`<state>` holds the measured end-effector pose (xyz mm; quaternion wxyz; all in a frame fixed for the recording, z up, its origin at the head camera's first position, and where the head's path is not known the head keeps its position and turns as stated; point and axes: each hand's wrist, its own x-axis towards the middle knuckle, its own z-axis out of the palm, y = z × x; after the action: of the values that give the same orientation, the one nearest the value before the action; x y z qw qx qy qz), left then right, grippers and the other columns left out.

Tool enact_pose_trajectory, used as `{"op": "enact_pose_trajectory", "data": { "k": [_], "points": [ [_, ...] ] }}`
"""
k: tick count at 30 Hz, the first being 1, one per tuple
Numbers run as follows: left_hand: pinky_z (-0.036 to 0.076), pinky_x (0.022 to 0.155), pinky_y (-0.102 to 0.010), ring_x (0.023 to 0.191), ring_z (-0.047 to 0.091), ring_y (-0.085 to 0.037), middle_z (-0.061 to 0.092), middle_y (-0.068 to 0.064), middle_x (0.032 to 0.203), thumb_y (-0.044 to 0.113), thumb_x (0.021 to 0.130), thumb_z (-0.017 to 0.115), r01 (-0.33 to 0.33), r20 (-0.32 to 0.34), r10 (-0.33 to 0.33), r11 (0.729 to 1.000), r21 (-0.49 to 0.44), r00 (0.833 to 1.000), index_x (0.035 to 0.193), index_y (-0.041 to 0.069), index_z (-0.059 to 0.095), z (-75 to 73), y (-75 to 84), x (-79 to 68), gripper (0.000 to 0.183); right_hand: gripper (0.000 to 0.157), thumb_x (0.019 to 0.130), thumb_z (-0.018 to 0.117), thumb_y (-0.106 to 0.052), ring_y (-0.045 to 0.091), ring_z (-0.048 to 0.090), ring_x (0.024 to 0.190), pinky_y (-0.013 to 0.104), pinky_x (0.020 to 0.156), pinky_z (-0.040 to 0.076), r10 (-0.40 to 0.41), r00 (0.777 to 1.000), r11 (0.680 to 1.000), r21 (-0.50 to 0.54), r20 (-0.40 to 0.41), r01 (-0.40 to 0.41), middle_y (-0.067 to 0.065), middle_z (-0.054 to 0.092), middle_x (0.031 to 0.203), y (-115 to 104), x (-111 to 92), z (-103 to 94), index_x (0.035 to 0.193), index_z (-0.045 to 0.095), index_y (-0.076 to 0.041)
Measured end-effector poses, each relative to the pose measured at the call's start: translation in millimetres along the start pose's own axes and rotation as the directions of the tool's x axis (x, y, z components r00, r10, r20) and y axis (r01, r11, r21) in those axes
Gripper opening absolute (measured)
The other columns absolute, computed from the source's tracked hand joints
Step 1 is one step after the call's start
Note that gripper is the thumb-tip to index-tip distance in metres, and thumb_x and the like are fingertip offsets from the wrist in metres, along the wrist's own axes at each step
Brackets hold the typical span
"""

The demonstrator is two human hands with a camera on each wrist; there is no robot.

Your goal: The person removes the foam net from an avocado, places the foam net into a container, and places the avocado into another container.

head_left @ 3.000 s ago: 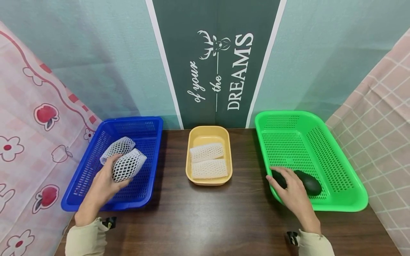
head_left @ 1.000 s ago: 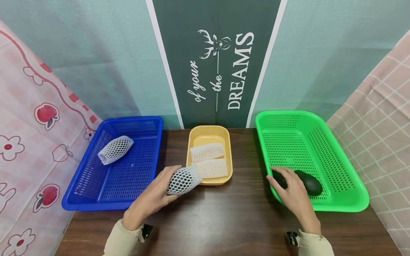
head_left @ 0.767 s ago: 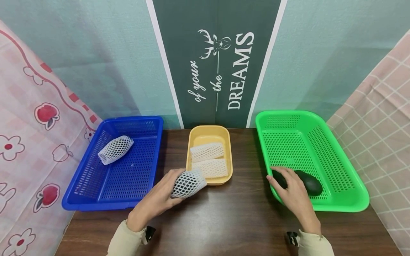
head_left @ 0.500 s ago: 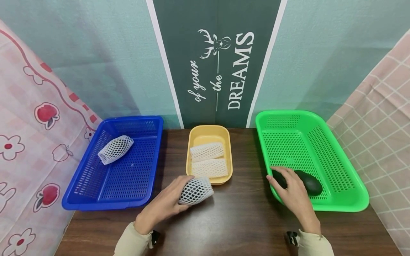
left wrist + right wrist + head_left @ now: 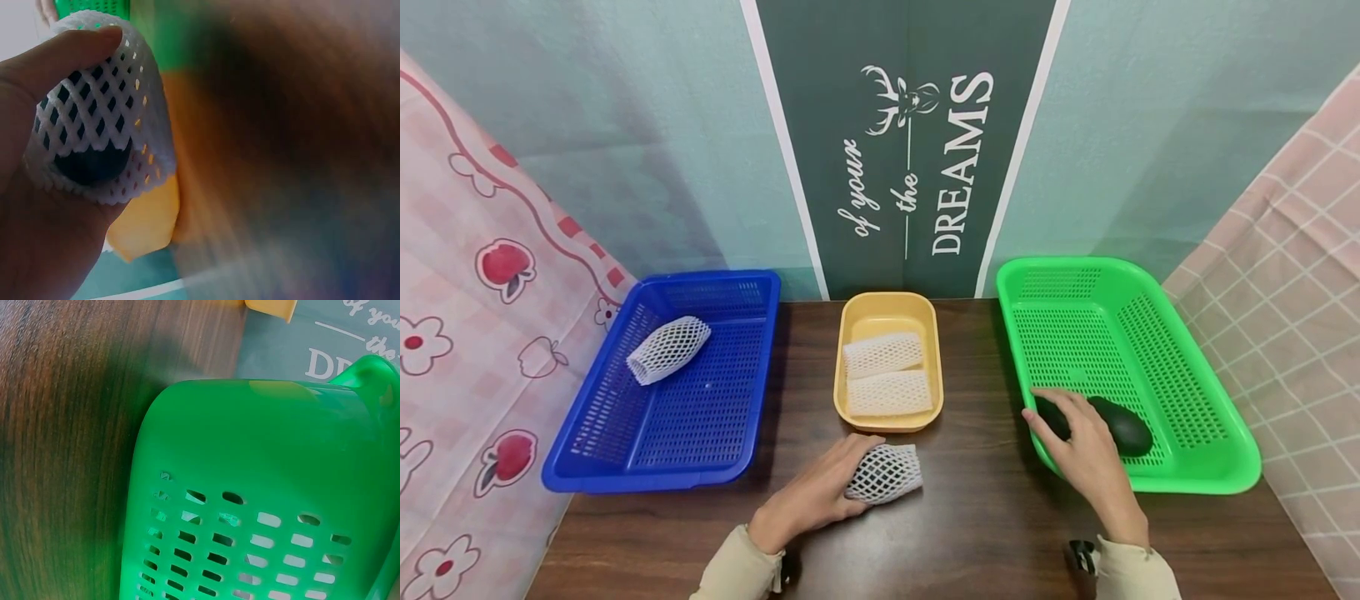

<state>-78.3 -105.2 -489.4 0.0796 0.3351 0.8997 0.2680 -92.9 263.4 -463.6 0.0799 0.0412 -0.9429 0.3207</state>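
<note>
At the near edge, two pale sleeves (image 5: 737, 562) reach in over the dark wood-grain table (image 5: 970, 533), each with a black wrist strap beside its cuff. Ahead of one, the left hand (image 5: 816, 496) has its thumb and fingers clamped round a dark fruit in a white foam net (image 5: 886, 473), held at mid-table; whether it touches the wood cannot be told. Across from it, the right hand (image 5: 1093, 462) reaches over the near-left corner of the green perforated basket (image 5: 1063, 333), its thumb and index finger apart about a bare black-green oval fruit (image 5: 1054, 417); whether they grip it cannot be told. Just beside that hand, inside the basket, lies another bare oval fruit (image 5: 1126, 427). Beyond the left hand, between the baskets, a yellow tray (image 5: 887, 310) bears two flattened foam nets (image 5: 891, 393), one behind the other. To its left, the blue perforated basket (image 5: 700, 425) holds a plump netted bundle (image 5: 670, 348) towards its left wall. Farthest back hangs a teal curtain (image 5: 640, 167) with a dark green panel lettered "DREAMS".
</note>
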Motion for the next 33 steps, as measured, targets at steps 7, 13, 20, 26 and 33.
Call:
{"op": "enact_pose_trajectory", "data": {
  "k": [7, 13, 20, 26, 33],
  "points": [
    [0.038, 0.113, -0.049, 0.135, 0.047, -0.023, 0.050, -0.004, 0.143, 0.019, 0.078, 0.082, 0.030, 0.030, -0.030, 0.999, -0.020, 0.999, 0.147, 0.012, 0.038, 19.1, 1.5, 1.9, 0.082, 0.040, 0.095, 0.065, -0.034, 0.042, 0.050, 0.125, 0.062, 0.096, 0.039, -0.012, 1.000, 1.000, 0.003, -0.004, 0.012, 0.018, 0.057, 0.135, 0.2, -0.6, 0.6, 0.130, 0.063, -0.014],
    [0.040, 0.107, -0.048, 0.130, 0.047, -0.023, 0.049, -0.005, 0.142, 0.021, 0.077, 0.083, 0.032, -0.020, -0.033, 0.999, -0.021, 0.999, 0.147, 0.011, 0.040, 26.9, -0.8, 0.8, 0.083, 0.041, 0.096, 0.064, -0.034, 0.043, 0.049, 0.126, 0.063, 0.095, 0.038, -0.006, 1.000, 1.000, 0.011, -0.004, 0.006, 0.019, 0.056, 0.135, 1.0, -0.7, 0.4, 0.131, 0.062, -0.013],
    [0.036, 0.101, -0.055, 0.130, 0.041, -0.032, 0.043, -0.012, 0.143, 0.041, 0.081, 0.080, 0.105, 0.011, -0.104, 0.994, -0.043, 0.994, 0.152, 0.017, 0.035, 20.9, -2.9, -3.1, 0.087, 0.041, 0.096, 0.064, -0.035, 0.043, 0.049, 0.127, 0.063, 0.096, 0.039, -0.007, 1.000, 1.000, 0.003, -0.002, 0.007, 0.019, 0.056, 0.136, 2.3, 0.2, -0.1, 0.131, 0.062, -0.013],
    [0.037, 0.099, -0.049, 0.124, 0.050, -0.023, 0.054, -0.005, 0.136, 0.048, 0.085, 0.072, 0.110, 0.034, -0.110, 0.994, 0.004, 0.993, 0.152, 0.019, 0.037, 12.7, -5.3, -7.1, 0.082, 0.040, 0.095, 0.066, -0.031, 0.044, 0.049, 0.126, 0.063, 0.096, 0.038, -0.011, 1.000, 1.000, 0.004, -0.004, 0.011, 0.020, 0.056, 0.136, 0.5, 0.3, -1.1, 0.131, 0.062, -0.014],
    [0.043, 0.101, -0.052, 0.126, 0.055, -0.024, 0.059, -0.008, 0.137, 0.043, 0.083, 0.074, 0.088, 0.015, -0.088, 0.996, 0.009, 0.996, 0.151, 0.014, 0.040, 12.0, -11.4, -10.0, 0.082, 0.040, 0.095, 0.067, -0.031, 0.043, 0.049, 0.125, 0.062, 0.096, 0.038, -0.014, 1.000, 1.000, 0.008, -0.006, 0.014, 0.019, 0.057, 0.135, -0.9, 0.2, -0.8, 0.130, 0.063, -0.014]
  ]
}}
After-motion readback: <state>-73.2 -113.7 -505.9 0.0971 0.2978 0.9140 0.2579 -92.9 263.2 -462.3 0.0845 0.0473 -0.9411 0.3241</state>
